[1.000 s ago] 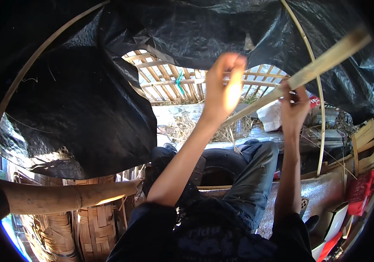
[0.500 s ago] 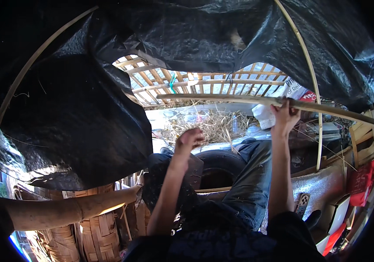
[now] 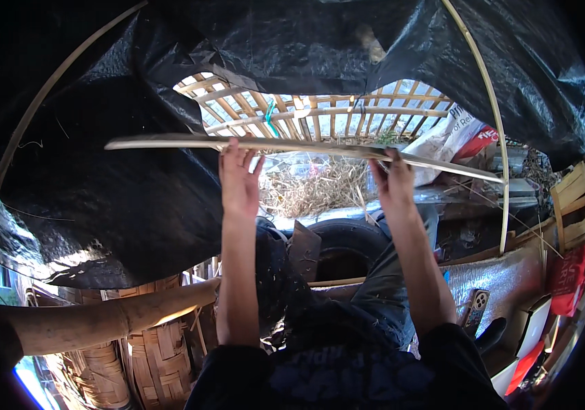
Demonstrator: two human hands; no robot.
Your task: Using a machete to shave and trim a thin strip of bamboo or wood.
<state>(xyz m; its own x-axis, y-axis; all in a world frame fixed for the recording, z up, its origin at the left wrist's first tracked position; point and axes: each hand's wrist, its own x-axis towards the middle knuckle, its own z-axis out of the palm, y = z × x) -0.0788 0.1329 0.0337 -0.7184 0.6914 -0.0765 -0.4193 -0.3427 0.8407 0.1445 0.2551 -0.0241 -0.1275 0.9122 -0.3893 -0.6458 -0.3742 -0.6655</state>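
Note:
A long, split bamboo strip (image 3: 306,145) is held up crosswise in front of me, its left end reaching over the black plastic sheet and its right end dipping slightly. My left hand (image 3: 240,183) has its fingertips on the strip left of the middle, the thumb a little apart. Further right, my right hand (image 3: 395,183) pinches the same strip between fingers and thumb. Below the strip, between my legs, sits a black tyre (image 3: 347,236) with a flat brownish piece (image 3: 303,247) leaning by it.
Black plastic sheeting (image 3: 292,41) hangs ahead and left, with a slatted bamboo fence (image 3: 333,121) behind. Dry shavings (image 3: 320,188) cover the ground. A thick bamboo pole (image 3: 108,321) and woven baskets (image 3: 156,362) stand left. A phone (image 3: 475,311) lies at right, near a red bag (image 3: 569,280).
The bamboo strip has shifted left, bringing its left end over the black sheet. My left hand has risen from below onto the strip; my right hand has moved left along with it.

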